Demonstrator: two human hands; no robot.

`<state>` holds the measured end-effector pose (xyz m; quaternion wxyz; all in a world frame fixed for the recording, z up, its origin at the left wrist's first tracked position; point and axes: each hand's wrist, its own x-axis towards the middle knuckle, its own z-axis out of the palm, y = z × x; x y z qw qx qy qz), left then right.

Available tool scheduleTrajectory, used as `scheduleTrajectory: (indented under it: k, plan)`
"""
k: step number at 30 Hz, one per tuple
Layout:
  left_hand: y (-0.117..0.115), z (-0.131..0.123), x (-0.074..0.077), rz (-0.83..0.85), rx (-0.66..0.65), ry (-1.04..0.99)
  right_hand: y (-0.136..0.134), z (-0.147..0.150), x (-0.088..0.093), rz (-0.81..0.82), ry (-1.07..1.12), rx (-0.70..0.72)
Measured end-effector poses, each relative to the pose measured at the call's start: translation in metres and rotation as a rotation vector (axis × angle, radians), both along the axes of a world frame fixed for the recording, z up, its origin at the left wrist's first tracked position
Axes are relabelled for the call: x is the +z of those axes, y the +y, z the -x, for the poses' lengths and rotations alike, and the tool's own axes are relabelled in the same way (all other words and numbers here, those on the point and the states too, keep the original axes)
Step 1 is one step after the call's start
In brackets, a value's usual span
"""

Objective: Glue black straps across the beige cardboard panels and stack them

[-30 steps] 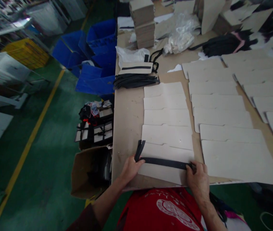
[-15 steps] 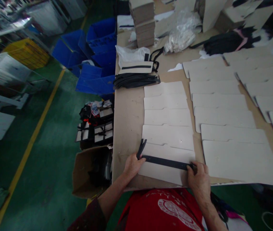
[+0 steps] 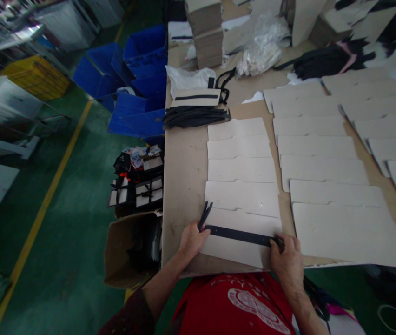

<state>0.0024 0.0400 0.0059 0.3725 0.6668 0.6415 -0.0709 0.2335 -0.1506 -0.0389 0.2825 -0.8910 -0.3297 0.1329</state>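
Observation:
A black strip [image 3: 240,235] lies stretched across the nearest pale cardboard sheet [image 3: 233,256], close to the table's front edge. At its left end my left hand [image 3: 193,239] is closed on it, thumb pressed on top, with loose black strip ends [image 3: 205,215] sticking up past the fingers. My right hand [image 3: 286,257] pinches the strip's right end at the sheet's right edge. Behind this sheet, a column of overlapping cardboard sheets [image 3: 241,193] runs away from me. To the right lie more overlapping sheets [image 3: 344,230].
A bundle of black strips [image 3: 196,117] lies at the table's left edge, near a cardboard stack [image 3: 205,39] and a clear plastic bag [image 3: 262,49]. Left of the table stand blue bins [image 3: 137,111] and an open carton [image 3: 124,251]. Another black bundle [image 3: 326,60] lies farther back.
Both hands keep their hold on the strip and barely move. The whole view has shifted very slightly.

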Motion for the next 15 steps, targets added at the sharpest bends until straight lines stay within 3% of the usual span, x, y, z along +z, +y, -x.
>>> scheduleTrajectory:
  k: [6, 12, 15]
  plan:
    - [-0.004, -0.006, -0.002, -0.086, -0.009, 0.024, 0.0, 0.0, 0.004, -0.009, 0.001, -0.006]
    - [-0.013, -0.005, -0.001, -0.088, -0.134, 0.03, 0.009, 0.005, 0.008, 0.047, 0.158, 0.047]
    - [-0.012, -0.018, 0.006, -0.092, -0.165, 0.005, 0.018, 0.008, 0.024, 0.04, 0.128, 0.015]
